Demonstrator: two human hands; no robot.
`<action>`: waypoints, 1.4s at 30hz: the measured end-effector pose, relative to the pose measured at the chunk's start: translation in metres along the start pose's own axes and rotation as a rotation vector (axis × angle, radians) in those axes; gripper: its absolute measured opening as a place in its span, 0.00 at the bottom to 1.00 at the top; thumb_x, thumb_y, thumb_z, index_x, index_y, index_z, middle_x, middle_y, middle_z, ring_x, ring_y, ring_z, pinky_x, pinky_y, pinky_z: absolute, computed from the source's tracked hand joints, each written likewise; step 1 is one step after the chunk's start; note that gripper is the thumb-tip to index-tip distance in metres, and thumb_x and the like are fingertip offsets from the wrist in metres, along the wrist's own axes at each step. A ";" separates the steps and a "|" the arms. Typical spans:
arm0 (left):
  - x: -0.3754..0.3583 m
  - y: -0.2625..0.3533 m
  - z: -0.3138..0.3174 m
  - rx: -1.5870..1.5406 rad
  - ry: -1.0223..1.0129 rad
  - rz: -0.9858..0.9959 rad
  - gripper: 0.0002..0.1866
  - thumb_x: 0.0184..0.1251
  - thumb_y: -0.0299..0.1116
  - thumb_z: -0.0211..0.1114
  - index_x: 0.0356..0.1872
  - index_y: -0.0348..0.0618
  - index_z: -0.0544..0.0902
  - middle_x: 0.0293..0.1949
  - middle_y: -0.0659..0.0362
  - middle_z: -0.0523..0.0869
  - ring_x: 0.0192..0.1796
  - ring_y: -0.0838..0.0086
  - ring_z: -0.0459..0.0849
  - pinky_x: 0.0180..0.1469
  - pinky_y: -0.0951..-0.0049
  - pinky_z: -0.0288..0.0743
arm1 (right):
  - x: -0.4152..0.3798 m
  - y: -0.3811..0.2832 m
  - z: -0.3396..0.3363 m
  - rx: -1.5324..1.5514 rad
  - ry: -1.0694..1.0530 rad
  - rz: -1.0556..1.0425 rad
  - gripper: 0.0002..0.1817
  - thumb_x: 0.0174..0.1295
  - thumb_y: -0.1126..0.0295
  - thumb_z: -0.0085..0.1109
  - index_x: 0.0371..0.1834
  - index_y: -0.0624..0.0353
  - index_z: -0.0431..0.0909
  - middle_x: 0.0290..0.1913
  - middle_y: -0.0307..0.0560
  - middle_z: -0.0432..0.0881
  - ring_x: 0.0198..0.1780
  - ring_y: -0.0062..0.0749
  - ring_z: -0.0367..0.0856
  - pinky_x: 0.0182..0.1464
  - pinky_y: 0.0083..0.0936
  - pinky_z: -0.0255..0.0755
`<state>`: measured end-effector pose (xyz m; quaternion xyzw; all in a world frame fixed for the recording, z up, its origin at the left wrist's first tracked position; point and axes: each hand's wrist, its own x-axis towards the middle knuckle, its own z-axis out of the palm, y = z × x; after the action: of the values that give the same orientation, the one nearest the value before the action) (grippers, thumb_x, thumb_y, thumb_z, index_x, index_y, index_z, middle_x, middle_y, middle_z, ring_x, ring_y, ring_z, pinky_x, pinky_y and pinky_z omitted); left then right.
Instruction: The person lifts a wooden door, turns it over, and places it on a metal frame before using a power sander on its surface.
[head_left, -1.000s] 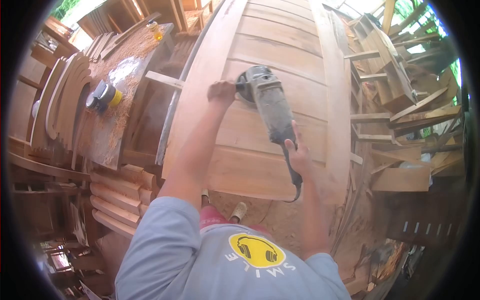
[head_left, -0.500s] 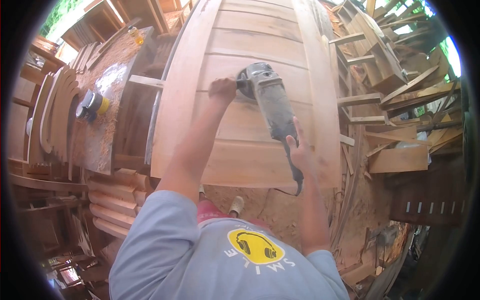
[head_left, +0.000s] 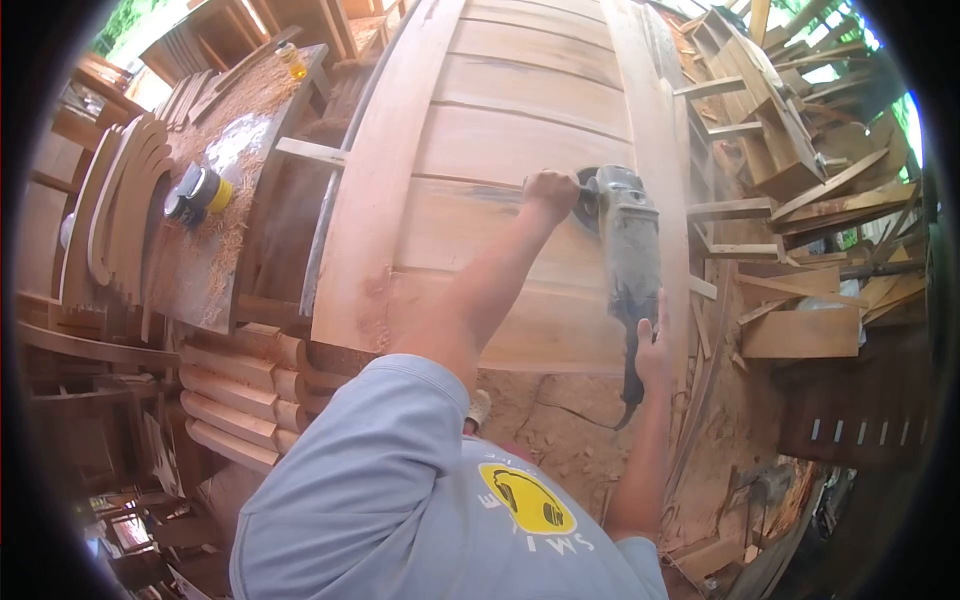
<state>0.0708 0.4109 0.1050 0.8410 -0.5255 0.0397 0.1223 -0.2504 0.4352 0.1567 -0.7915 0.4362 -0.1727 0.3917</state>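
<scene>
A large dusty angle grinder [head_left: 632,245] lies head-away over the panelled wooden door [head_left: 505,140], its head near the door's right side rail. My left hand [head_left: 550,193] is closed in a fist round the grinder's side handle. At the rear, my right hand [head_left: 655,345] holds the grinder's back handle, with some fingers stretched along its side. The disc is mostly hidden under the grinder head. A black power cord trails from the handle's end past the door's near edge.
To the left, a shavings-covered bench [head_left: 225,215] carries a small yellow-and-black power tool [head_left: 200,193] and a bottle of yellow liquid [head_left: 291,60]. Curved wooden pieces [head_left: 120,210] stand beside it. Stacked shaped timber [head_left: 235,400] sits nearer. Scrap boards [head_left: 840,200] crowd the right.
Both hands have carried the grinder rightward and a little nearer across the door, from the middle panels to the right rail. My left arm now reaches across the door. The view has shifted slightly.
</scene>
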 end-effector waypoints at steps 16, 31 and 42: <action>-0.107 -0.158 -0.065 0.057 -0.052 -0.394 0.09 0.61 0.29 0.57 0.39 0.44 0.83 0.36 0.48 0.89 0.44 0.55 0.88 0.45 0.58 0.82 | 0.017 -0.062 0.102 0.124 -0.224 -0.254 0.33 0.71 0.56 0.52 0.78 0.37 0.54 0.71 0.59 0.68 0.73 0.53 0.64 0.70 0.40 0.61; -0.115 -0.173 -0.075 0.110 -0.081 -0.407 0.09 0.61 0.28 0.58 0.38 0.43 0.84 0.38 0.48 0.89 0.44 0.57 0.88 0.48 0.58 0.81 | 0.013 -0.070 0.120 0.148 -0.213 -0.260 0.33 0.70 0.56 0.53 0.78 0.35 0.54 0.70 0.60 0.68 0.72 0.56 0.64 0.69 0.42 0.62; -0.059 -0.073 -0.022 0.054 0.006 -0.106 0.08 0.59 0.29 0.57 0.30 0.45 0.85 0.30 0.50 0.89 0.38 0.59 0.90 0.39 0.60 0.84 | -0.009 -0.015 0.047 0.040 -0.081 -0.132 0.33 0.73 0.60 0.49 0.79 0.46 0.51 0.75 0.54 0.61 0.76 0.50 0.57 0.74 0.40 0.54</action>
<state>0.1109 0.4981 0.1032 0.8706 -0.4785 0.0499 0.1032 -0.2181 0.4699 0.1390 -0.8169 0.3631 -0.1747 0.4127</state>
